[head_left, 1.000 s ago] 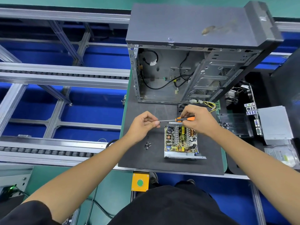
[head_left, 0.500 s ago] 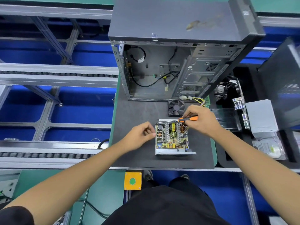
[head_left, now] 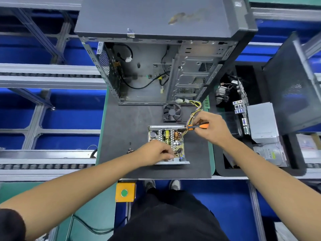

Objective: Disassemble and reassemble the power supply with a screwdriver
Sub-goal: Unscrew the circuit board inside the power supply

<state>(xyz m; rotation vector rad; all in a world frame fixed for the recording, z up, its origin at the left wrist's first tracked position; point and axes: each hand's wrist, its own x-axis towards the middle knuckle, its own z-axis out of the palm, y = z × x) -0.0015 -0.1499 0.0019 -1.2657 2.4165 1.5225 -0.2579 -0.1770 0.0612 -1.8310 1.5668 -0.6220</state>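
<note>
The opened power supply [head_left: 166, 136] lies on the dark mat [head_left: 121, 122], its circuit board exposed and its wire bundle [head_left: 194, 112] running off to the far right. My right hand [head_left: 211, 129] grips an orange-and-black screwdriver [head_left: 198, 126] whose shaft lies across the unit's far edge, pointing left. My left hand [head_left: 156, 153] rests over the near left part of the board. Its fingertips are pinched together on something tiny, seemingly a screw, which the fingers hide. A few loose screws [head_left: 130, 150] lie on the mat to the left.
An open computer case [head_left: 156, 18] stands at the back of the mat, with a loose fan [head_left: 172, 113] in front of it. To the right, a black tray [head_left: 225, 169] holds a motherboard [head_left: 241, 105], a grey metal cover [head_left: 262, 122] and a drive [head_left: 269, 153]. A yellow button box [head_left: 125, 192] hangs below the edge.
My left hand left the screwdriver's tip and moved down to the near left part of the board. My right hand and the screwdriver shifted slightly right along the far edge.
</note>
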